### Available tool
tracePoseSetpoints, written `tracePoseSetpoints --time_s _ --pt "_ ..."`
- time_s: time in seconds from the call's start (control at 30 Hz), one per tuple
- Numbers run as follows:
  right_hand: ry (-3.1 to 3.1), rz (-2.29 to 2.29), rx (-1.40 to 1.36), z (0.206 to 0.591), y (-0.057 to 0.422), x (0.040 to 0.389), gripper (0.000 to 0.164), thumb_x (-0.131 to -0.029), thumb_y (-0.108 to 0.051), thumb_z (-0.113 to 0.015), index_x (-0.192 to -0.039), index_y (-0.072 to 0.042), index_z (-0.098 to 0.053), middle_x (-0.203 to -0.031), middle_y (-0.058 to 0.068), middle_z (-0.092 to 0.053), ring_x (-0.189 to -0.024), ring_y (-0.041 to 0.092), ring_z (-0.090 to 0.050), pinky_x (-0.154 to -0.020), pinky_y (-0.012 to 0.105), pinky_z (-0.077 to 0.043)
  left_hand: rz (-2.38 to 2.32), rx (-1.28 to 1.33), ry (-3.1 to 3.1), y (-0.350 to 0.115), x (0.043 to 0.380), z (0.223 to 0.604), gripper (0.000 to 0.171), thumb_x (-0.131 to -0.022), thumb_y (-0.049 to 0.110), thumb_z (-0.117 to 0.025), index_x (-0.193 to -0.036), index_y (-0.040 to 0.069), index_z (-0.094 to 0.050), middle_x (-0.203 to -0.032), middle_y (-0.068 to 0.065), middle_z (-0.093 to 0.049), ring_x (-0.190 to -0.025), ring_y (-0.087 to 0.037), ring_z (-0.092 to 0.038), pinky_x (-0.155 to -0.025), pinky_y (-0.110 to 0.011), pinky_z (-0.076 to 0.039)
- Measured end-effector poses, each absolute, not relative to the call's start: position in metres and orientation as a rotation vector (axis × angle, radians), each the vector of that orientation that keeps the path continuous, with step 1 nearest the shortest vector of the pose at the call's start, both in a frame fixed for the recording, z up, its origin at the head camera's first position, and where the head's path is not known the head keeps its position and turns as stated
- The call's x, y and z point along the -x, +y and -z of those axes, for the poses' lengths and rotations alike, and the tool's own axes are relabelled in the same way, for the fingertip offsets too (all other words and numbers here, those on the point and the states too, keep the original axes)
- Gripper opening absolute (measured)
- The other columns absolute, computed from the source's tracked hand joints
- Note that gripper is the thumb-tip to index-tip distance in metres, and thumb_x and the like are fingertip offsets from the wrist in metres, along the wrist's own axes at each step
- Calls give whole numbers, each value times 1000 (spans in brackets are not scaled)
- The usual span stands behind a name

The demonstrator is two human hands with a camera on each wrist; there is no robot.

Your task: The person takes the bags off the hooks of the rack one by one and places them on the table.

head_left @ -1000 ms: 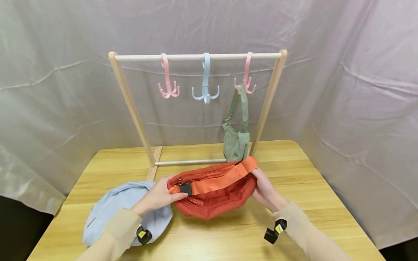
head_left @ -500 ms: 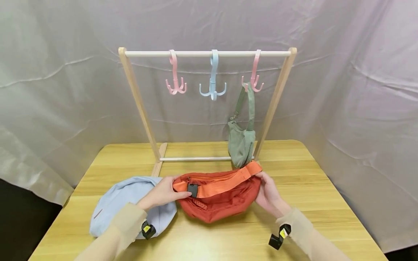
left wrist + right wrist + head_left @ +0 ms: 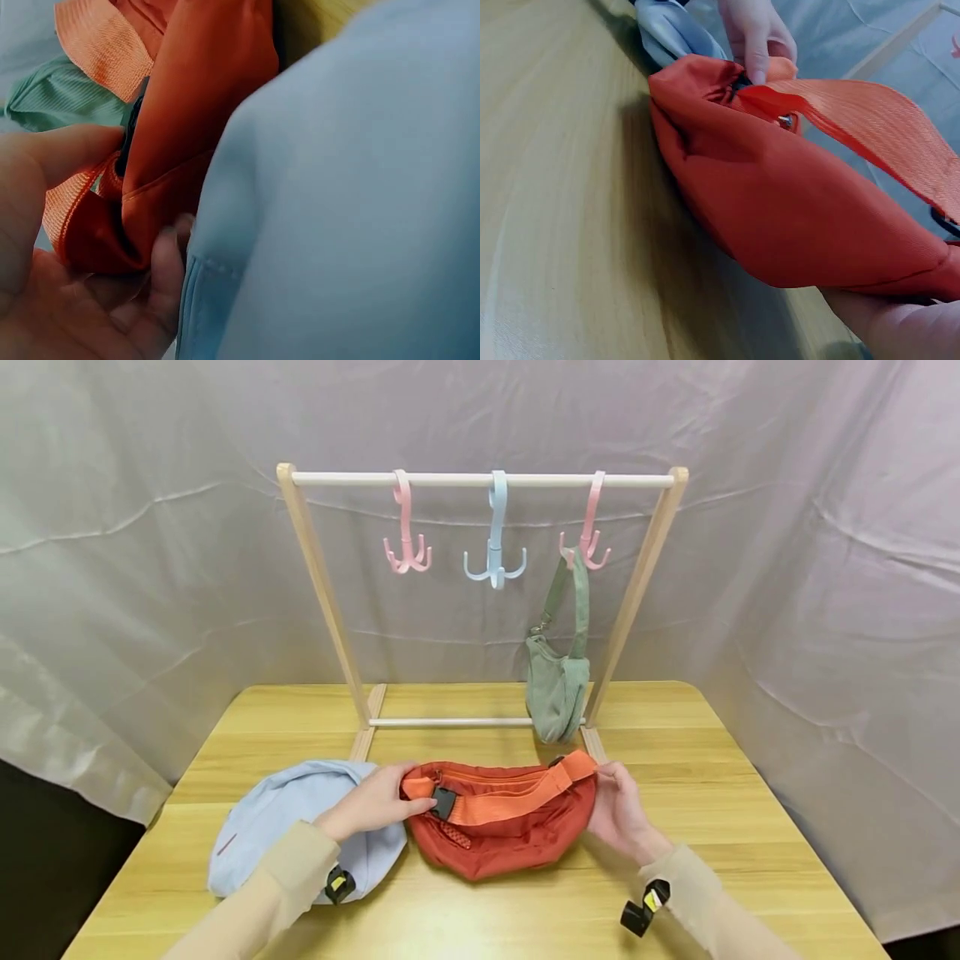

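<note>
A red waist bag [image 3: 502, 843] with an orange strap [image 3: 517, 803] is held low over the table, in front of the rack. My left hand [image 3: 375, 803] grips its left end, the thumb lying on the black buckle [image 3: 443, 802]. At the opposite end, my right hand [image 3: 624, 822] holds the bag's corner, fingertips at the strap's fold. Seen from the right wrist, part of the right hand [image 3: 900, 322] shows below the bag's end, its fingers mostly hidden. A light blue bag [image 3: 273, 814] lies on the table beside and under the left forearm.
Behind stands a wooden rack [image 3: 322, 581] with a white bar. From the bar hang a left pink hook [image 3: 406, 522], a light blue hook [image 3: 496, 522] and a right pink hook [image 3: 591, 518]. A green bag [image 3: 553, 693] hangs by its strap from the right pink hook.
The waist bag has come down and away from the green bag, which it overlapped earlier. My right fingertips have shifted up to the strap's fold. The head view has also shifted.
</note>
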State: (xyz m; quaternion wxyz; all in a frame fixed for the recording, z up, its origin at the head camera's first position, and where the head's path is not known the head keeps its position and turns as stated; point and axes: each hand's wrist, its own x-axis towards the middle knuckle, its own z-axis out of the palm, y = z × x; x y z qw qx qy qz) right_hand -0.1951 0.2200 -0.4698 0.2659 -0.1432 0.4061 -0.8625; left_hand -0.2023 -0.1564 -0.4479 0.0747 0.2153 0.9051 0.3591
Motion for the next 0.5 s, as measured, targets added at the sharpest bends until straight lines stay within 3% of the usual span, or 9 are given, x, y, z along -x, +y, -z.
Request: tracePoseSetpoints --time_s 0.07,0.2,0.3,0.5 --pt "1133 2310 366 469 223 196 57 -106 -29 -3 -121 -20 -57 -120 -3 -67 -115 13 -63 -105 38 -48 -1008 -665 2764 -157 202 446 44 -89 36 -75 -117 4 -64 -89 -1 -68 -74 -8 -59 -68 -27 -50" --pt "1298 2271 204 467 222 200 36 -110 -36 -24 -116 -24 -58 -115 -8 -68 -111 9 -65 -103 33 -52 -857 -682 2845 -158 200 441 46 -90 34 -74 -120 1 -62 -86 0 -65 -72 -8 -57 -66 -27 -48" --pt "1478 2176 51 470 219 201 22 -109 -37 -39 -111 -28 -59 -107 -12 -72 -101 6 -69 -92 27 -57 -763 -709 2866 -158 198 437 43 -91 32 -72 -118 1 -62 -82 1 -63 -70 -9 -55 -64 -28 -46" --pt "1617 2112 -123 476 215 203 14 -103 -33 -56 -105 -26 -67 -94 -9 -76 -88 5 -73 -79 24 -59 -683 -722 2870 -157 197 436 40 -92 30 -70 -118 1 -61 -80 1 -60 -70 -11 -53 -64 -29 -45"
